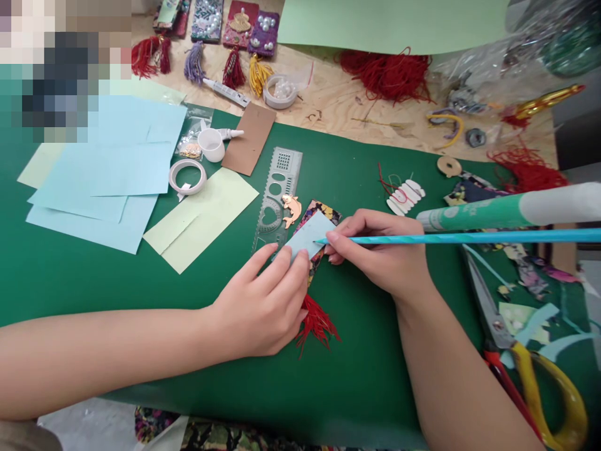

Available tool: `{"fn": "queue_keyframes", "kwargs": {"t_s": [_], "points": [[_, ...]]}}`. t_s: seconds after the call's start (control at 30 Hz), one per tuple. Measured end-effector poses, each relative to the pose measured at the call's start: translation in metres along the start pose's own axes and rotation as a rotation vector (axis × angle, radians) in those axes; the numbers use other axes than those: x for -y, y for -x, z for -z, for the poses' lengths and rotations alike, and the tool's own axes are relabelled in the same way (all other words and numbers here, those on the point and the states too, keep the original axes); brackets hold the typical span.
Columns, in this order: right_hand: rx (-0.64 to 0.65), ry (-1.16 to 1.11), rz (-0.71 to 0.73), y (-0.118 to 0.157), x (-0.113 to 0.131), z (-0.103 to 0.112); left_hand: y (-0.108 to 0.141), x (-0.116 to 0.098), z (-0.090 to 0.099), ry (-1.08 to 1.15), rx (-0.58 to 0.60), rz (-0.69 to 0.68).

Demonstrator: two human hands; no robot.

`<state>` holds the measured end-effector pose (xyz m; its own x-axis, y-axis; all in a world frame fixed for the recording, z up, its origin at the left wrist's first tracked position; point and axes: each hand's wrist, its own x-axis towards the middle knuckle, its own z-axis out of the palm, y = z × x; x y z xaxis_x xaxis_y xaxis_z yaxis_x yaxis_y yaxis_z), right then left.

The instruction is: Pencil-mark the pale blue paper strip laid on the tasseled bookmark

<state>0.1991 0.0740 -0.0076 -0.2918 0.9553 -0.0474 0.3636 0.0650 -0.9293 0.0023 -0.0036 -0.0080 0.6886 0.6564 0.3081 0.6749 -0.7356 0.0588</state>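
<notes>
A small light blue piece of paper [310,233] lies over a dark floral fabric piece [325,210], whose red tassel [318,322] trails toward me. My left hand [267,300] presses the paper down with curved fingers, and its palm hides part of the fabric. In my right hand [380,250] is a slim blue pencil [451,238], pinched near its point, which meets the paper just beyond the left fingertips. Right beside the paper is a copper-coloured fish charm [292,211], partly over a clear stencil ruler [277,188].
Yellow-handled scissors [498,313] lie at the right among paper scraps, below a green glue stick [479,213]. Wound thread [406,197] sits near my right hand. Light blue sheets [117,150] and a tape roll [188,177] are at left. Tasselled pieces [239,25] line the back.
</notes>
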Motion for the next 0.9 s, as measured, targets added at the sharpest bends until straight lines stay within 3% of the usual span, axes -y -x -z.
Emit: {"fn": "queue_keyframes", "kwargs": {"t_s": [0.9], "points": [[-0.024, 0.032, 0.008, 0.0001, 0.002, -0.0002, 0.0008, 0.0, 0.0001, -0.007, -0.012, -0.002]]}}
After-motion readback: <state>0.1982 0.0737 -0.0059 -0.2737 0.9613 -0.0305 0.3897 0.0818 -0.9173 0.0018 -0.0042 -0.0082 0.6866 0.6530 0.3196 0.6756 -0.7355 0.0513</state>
